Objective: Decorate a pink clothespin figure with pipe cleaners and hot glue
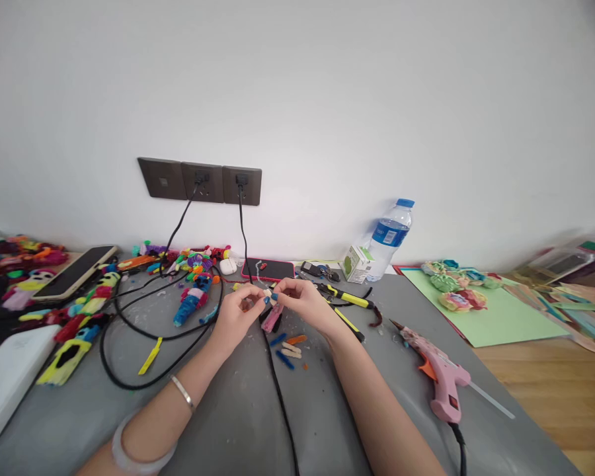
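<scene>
My left hand (240,309) and my right hand (305,303) meet over the grey table, fingertips pinched together. Between them is a small cream fuzzy piece (268,292), mostly covered by the fingers. Just below the fingertips is a pink fuzzy piece (272,320) with dark parts beside it; whether a hand touches it I cannot tell. Nearer to me lie short pipe cleaner pieces: blue (284,359), cream (291,350) and orange (297,339). Yellow-and-black pliers (350,297) rest beyond my right wrist.
A pink glue gun (443,380) lies at the right, its cord running off the front. Black cables (129,383) loop on the left near several fuzzy figures (193,299). A water bottle (389,238), small box (357,263) and phone (268,269) line the wall.
</scene>
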### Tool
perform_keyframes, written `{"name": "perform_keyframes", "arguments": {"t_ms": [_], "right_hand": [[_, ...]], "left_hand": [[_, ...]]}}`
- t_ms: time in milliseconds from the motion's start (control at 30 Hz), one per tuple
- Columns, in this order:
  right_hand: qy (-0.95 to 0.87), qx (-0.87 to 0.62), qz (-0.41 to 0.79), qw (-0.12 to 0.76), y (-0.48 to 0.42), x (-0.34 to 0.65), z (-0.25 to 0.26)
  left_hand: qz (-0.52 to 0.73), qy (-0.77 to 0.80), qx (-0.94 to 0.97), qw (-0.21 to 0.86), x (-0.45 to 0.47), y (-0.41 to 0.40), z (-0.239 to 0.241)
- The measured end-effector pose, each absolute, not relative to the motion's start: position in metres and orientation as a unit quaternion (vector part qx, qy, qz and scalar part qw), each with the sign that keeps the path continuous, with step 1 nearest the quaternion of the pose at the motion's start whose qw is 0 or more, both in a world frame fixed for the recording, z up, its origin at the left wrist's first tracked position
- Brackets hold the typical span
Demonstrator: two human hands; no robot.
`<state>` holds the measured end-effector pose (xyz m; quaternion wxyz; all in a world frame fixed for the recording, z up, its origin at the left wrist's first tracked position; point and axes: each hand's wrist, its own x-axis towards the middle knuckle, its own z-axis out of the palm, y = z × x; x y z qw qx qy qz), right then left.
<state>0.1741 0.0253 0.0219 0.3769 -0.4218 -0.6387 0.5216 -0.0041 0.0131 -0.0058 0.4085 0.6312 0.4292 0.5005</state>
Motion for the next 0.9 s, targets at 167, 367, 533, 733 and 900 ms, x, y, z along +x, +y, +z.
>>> {"name": "perform_keyframes", "arguments": {"t_ms": [167, 367, 533, 733, 900], "right_hand": [[-0.639, -0.424, 0.518, 0.379, 0.0251, 0.1738, 0.0217], [-0.635, -0.427, 0.521, 0.377, 0.0255, 0.1739, 0.0201], [-0.630, -0.429, 0.525, 0.379, 0.0258, 0.1735, 0.0193], [-0.633, -0.432, 0.520, 0.379, 0.0264, 0.1736, 0.0182], [-0.634, -0.428, 0.523, 0.377, 0.0268, 0.1739, 0.0178]], "left_hand": [[0.503, 0.429, 0.630, 0.408, -0.0039, 0.0129, -0.0057], [0.504, 0.428, 0.630, 0.408, -0.0040, 0.0130, -0.0065], [0.504, 0.431, 0.630, 0.405, -0.0039, 0.0137, -0.0063], [0.502, 0.430, 0.632, 0.404, -0.0043, 0.0143, -0.0083], [0.502, 0.429, 0.634, 0.402, -0.0045, 0.0140, -0.0085]]}}
